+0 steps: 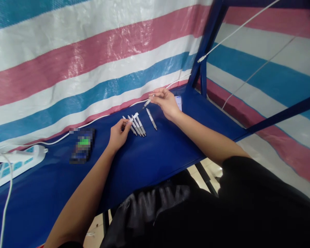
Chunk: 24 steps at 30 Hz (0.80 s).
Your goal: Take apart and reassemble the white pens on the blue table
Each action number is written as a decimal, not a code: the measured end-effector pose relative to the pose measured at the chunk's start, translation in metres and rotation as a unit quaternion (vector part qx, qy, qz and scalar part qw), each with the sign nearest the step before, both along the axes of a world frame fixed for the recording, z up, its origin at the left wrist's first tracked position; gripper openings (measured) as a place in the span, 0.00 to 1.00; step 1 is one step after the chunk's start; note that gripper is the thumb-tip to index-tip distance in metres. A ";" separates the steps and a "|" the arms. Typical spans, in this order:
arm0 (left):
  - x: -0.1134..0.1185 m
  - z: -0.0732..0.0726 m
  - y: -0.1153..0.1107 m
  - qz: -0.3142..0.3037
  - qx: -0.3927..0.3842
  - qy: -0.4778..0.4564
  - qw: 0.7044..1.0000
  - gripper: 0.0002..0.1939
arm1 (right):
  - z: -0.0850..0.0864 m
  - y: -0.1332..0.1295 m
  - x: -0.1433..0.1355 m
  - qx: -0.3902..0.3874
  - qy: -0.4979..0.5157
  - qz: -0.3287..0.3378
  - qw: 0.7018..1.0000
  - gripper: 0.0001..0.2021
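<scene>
Between the fingertips of my left hand (119,134) is a short white pen barrel piece (135,116), held just above a row of pens. My right hand (165,104) is raised a little higher and pinches a white pen part (147,102) with a thin dark end pointing down and left. The two pieces are apart. Several white pens (140,126) lie side by side on the blue tabletop (155,155), partly covered by my left fingers. A single white pen (152,119) lies apart from them, below my right hand.
A blurred phone-like device (82,146) lies left of my left hand. Further left is a white power strip (23,163) with cables. Behind my right wrist sits a small pale item (179,102). A striped tarp (105,69) hangs along the back; a blue frame post (203,51) stands right.
</scene>
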<state>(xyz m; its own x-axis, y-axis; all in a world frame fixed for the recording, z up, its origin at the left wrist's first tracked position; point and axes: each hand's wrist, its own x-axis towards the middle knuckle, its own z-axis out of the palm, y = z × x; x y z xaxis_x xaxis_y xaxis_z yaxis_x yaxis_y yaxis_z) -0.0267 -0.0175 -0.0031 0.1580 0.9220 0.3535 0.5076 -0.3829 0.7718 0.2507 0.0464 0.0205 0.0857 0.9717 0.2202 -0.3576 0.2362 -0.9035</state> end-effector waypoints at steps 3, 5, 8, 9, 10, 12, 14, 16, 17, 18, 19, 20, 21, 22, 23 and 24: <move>0.000 0.000 0.000 -0.001 -0.001 0.001 1.000 0.19 | 0.001 0.002 0.002 0.003 -0.008 -0.007 1.000 0.24; 0.000 0.000 0.000 -0.001 0.000 -0.001 1.000 0.19 | 0.001 0.004 0.004 0.009 -0.009 -0.011 1.000 0.25; 0.000 -0.001 0.001 -0.003 0.001 0.001 1.000 0.17 | -0.002 0.005 0.004 0.023 -0.002 -0.005 1.000 0.27; 0.000 -0.001 0.001 -0.003 0.004 0.003 1.000 0.17 | -0.003 0.005 0.004 0.027 0.000 0.002 1.000 0.27; 0.000 -0.002 0.001 -0.004 0.008 0.005 1.000 0.17 | -0.005 0.005 0.003 0.028 0.003 0.011 1.000 0.27; 0.000 -0.002 0.001 -0.009 0.015 0.007 1.000 0.16 | -0.007 0.002 0.000 0.024 0.008 0.031 0.999 0.28; 0.000 -0.003 0.001 -0.020 0.021 0.007 1.000 0.15 | -0.008 -0.002 -0.005 0.019 0.013 0.055 0.998 0.28; 0.000 -0.004 0.001 -0.033 0.025 0.011 0.999 0.14 | -0.008 -0.007 -0.009 0.017 0.011 0.081 0.996 0.27; 0.000 -0.004 0.000 -0.038 0.026 0.014 0.999 0.14 | -0.007 -0.010 -0.011 0.016 0.007 0.094 0.995 0.27; 0.000 -0.004 0.000 -0.041 0.027 0.016 0.999 0.13 | -0.007 -0.012 -0.012 0.014 0.001 0.107 0.994 0.27; 0.000 -0.003 0.000 -0.043 0.029 0.015 0.999 0.13 | -0.006 -0.014 -0.013 0.011 -0.007 0.119 0.993 0.27; 0.000 -0.003 -0.001 -0.044 0.031 0.012 0.998 0.13 | -0.005 -0.015 -0.013 0.009 -0.015 0.130 0.991 0.27; 0.000 -0.002 -0.001 -0.046 0.033 0.006 0.998 0.14 | -0.004 -0.015 -0.013 0.008 -0.023 0.139 0.990 0.27; -0.001 -0.001 -0.002 -0.050 0.034 0.000 0.998 0.15 | -0.004 -0.015 -0.012 0.009 -0.031 0.145 0.989 0.28; -0.001 0.000 -0.002 -0.055 0.035 -0.004 0.998 0.16 | -0.004 -0.015 -0.011 0.014 -0.041 0.150 0.988 0.28; -0.001 0.000 -0.003 -0.059 0.035 -0.007 0.998 0.17 | -0.004 -0.014 -0.010 0.020 -0.052 0.151 0.987 0.28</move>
<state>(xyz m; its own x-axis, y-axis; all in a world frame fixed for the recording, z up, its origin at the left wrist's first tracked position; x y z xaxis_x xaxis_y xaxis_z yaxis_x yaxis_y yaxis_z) -0.0277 -0.0200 -0.0027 0.2587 0.8703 0.4190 0.4449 -0.4924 0.7481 0.2411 0.0328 0.0166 -0.2325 0.9395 0.2517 -0.3230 0.1696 -0.9311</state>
